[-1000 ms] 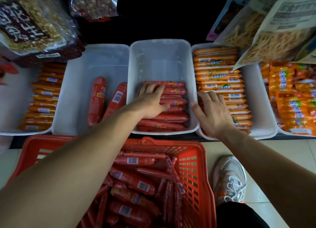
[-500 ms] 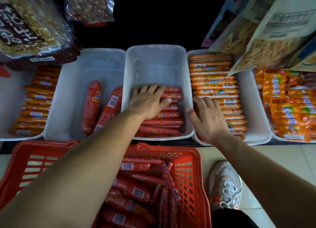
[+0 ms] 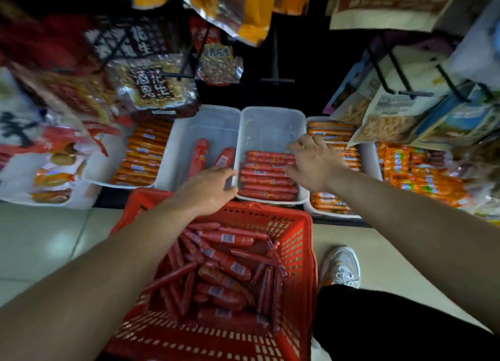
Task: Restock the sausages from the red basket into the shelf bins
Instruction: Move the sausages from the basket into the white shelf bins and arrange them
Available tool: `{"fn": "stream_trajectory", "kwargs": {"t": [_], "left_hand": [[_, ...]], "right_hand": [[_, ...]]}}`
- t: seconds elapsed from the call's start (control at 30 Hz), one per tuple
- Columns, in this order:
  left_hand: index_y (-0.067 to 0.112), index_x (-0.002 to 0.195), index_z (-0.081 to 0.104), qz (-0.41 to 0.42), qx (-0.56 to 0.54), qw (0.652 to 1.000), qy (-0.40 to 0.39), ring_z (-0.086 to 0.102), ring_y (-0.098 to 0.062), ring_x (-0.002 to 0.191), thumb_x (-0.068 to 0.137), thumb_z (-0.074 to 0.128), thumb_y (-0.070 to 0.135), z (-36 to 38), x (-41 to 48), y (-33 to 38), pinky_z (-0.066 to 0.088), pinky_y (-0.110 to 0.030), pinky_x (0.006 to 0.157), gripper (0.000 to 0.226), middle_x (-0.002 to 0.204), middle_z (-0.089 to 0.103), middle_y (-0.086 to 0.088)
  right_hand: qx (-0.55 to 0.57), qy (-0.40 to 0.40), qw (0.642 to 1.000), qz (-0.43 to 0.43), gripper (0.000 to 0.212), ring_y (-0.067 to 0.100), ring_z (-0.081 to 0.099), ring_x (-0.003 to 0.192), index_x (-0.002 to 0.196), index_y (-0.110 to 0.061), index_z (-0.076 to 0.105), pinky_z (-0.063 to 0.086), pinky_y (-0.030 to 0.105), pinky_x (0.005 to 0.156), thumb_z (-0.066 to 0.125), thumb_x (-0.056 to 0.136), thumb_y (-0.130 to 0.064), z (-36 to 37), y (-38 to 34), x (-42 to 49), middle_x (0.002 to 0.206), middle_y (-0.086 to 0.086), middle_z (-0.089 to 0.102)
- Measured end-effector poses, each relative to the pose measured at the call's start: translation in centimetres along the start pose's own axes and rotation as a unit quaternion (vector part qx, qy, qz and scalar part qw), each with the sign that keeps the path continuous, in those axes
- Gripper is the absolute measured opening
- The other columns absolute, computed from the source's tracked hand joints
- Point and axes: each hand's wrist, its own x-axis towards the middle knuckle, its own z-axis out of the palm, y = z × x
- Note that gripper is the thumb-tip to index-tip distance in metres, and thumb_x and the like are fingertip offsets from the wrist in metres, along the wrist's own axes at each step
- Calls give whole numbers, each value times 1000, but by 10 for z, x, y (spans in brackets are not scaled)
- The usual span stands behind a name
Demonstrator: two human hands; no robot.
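**Squaring up the sausage row in the middle bin**
Nearest, the red basket [image 3: 305,252] sits on the floor below the shelf, its loose sausages [image 3: 224,274] within easy reach. Beyond it, the left hand [image 3: 208,190] lies at the middle bin's [image 3: 270,122] near-left corner, likely steadying it; whether it grips the rim I cannot tell. The right hand [image 3: 313,163], fingers spread and holding nothing, rests on the stacked thin sausages' [image 3: 267,176] right ends, seemingly aligning them.

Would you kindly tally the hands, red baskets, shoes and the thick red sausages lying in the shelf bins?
Hands: 2, left hand and right hand
Red basket: 1
Shoe: 1
Thick sausages: 2
Total: 6
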Motion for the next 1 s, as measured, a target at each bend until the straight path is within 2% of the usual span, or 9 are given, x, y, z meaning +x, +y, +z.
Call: {"fn": "stream_trajectory", "kwargs": {"t": [0.17,0.23,0.33,0.4,0.53,0.67,0.83,0.9,1.0], "left_hand": [[24,127,60,-90,-60,994,17,62,-19,112,93,60,36,6,-100,-49,47,-32,96,36,124,66,0],[19,121,63,-113,-76,991,6,64,-23,109,91,62,33,27,-127,-67,48,-32,94,33,116,67,-6],[18,109,64,-141,-90,985,-40,64,-31,104,86,55,44,65,-155,-91,49,-37,88,36,106,68,-12],[12,114,62,-164,-96,978,-85,63,-36,106,88,56,39,91,-166,-103,49,-39,89,38,111,66,-18],[6,131,52,-193,-103,970,-104,58,-41,117,77,57,44,137,-167,-125,47,-43,97,66,131,57,-24],[22,142,47,-181,-83,973,-122,56,-33,121,77,45,62,167,-151,-132,44,-43,103,76,134,56,-10],[29,150,35,-150,-58,975,-153,43,-33,133,88,65,41,183,-133,-132,39,-44,108,70,147,42,-7],[25,143,46,-124,-76,977,-155,44,-28,134,86,67,40,187,-130,-131,40,-41,108,62,150,42,-3],[20,132,58,-105,-88,976,-166,41,-21,138,86,68,40,193,-129,-130,38,-35,110,51,157,35,-1]], "right_hand": [[-31,-56,993,-99,59,36,38,132,144,-17,41,39,46,106,50,94,-47,-20,-65,-34,143,15,40],[-17,-69,991,-110,59,38,37,132,142,-15,42,39,47,106,52,93,-46,-2,-89,-47,144,15,39],[15,-106,988,-111,60,36,37,133,142,-16,44,40,48,106,52,92,-49,51,-120,-63,143,13,39],[30,-149,983,-105,60,37,37,133,142,-16,43,41,49,106,52,92,-49,95,-137,-71,142,13,39],[41,-241,966,-90,62,36,40,134,144,-15,40,40,44,107,50,93,-49,176,-159,-75,146,13,40],[68,-289,953,-69,81,37,40,136,149,-13,33,39,46,109,47,90,-66,231,-170,-68,153,16,35],[133,-300,944,-22,96,32,24,147,157,-14,14,29,45,117,42,88,-74,269,-174,-57,164,10,15],[167,-320,933,17,100,34,22,148,159,-17,9,27,46,118,44,86,-76,280,-173,-53,165,9,11],[178,-328,927,42,100,38,28,143,157,-16,18,31,44,114,55,83,-73,286,-169,-47,159,13,18]]}}
